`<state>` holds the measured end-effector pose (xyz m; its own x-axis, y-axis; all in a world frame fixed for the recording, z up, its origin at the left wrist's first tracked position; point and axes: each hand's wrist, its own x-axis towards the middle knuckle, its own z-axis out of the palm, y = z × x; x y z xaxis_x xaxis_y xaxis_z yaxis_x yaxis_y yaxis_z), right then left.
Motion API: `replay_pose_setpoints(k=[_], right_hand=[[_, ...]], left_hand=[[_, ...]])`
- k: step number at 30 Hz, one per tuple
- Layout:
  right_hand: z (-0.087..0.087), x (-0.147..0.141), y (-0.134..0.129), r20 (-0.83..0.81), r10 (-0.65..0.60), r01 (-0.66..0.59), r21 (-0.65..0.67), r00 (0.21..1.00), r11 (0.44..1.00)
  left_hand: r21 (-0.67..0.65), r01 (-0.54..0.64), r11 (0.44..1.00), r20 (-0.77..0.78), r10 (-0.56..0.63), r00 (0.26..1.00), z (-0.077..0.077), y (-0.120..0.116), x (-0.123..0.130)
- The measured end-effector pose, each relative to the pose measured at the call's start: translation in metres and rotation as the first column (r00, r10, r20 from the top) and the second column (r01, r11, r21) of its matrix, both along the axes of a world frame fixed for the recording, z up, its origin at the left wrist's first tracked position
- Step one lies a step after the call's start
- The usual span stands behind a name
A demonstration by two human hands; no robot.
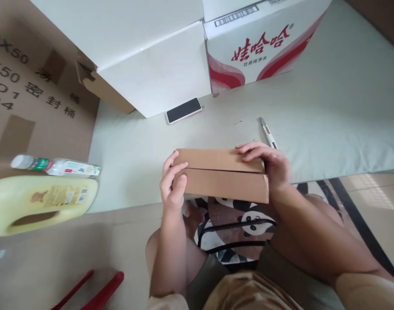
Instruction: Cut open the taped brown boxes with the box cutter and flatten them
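A small brown cardboard box (221, 183) is held between my two hands above the table's near edge, a dark seam running along its length where two flaps meet. My left hand (174, 181) grips its left end, thumb on the near flap and fingers around the far corner. At the right end, my right hand (274, 165) is closed on the box, its fingers lying over the far flap and its palm by the end face. Just beyond that hand lies a silver and white pen-like tool (267, 132). The inside of the box is hidden.
A phone (184, 111) lies before a large white box (158, 69) and a red-and-white water carton (258, 56). Leftward are a plastic bottle (58, 165), a yellow jug (71, 193) and a big brown carton (61, 125). Red legs (103, 292) show at lower left.
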<state>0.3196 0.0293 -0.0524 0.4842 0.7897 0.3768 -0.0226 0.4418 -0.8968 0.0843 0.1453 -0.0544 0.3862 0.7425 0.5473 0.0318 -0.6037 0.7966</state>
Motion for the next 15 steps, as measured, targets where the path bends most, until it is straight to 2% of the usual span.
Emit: replay_pose_setpoints(k=[3, 6, 8, 10, 13, 15], right_hand=[[0.003, -0.002, 0.001, 0.039, -0.035, 0.038, -0.072, 0.999, 0.997], [0.004, -0.001, -0.001, 0.034, -0.041, 0.046, -0.170, 0.999, 0.984], [0.001, 0.001, -0.002, 0.045, -0.040, 0.048, -0.202, 0.998, 0.978], [-0.005, 0.004, -0.003, 0.067, -0.023, 0.040, -0.261, 0.997, 0.964], [-0.014, 0.001, -0.003, 0.058, 0.082, -0.051, -0.412, 0.995, 0.910], [-0.016, -0.007, -0.001, 0.026, 0.117, -0.093, -0.447, 0.993, 0.889]], left_hand=[[0.048, 0.016, 0.999, -0.055, -0.013, 0.998, 0.001, 0.002, -0.011], [0.087, 0.022, 0.996, -0.106, -0.013, 0.994, -0.003, 0.015, -0.026], [0.037, -0.019, 0.999, -0.099, 0.023, 0.995, -0.006, 0.026, -0.037], [-0.048, -0.124, 0.991, -0.060, 0.121, 0.991, -0.008, 0.035, -0.044], [-0.171, -0.225, 0.959, -0.002, 0.228, 0.974, -0.010, 0.038, -0.046], [-0.213, -0.251, 0.944, 0.049, 0.267, 0.963, -0.011, 0.036, -0.043]])
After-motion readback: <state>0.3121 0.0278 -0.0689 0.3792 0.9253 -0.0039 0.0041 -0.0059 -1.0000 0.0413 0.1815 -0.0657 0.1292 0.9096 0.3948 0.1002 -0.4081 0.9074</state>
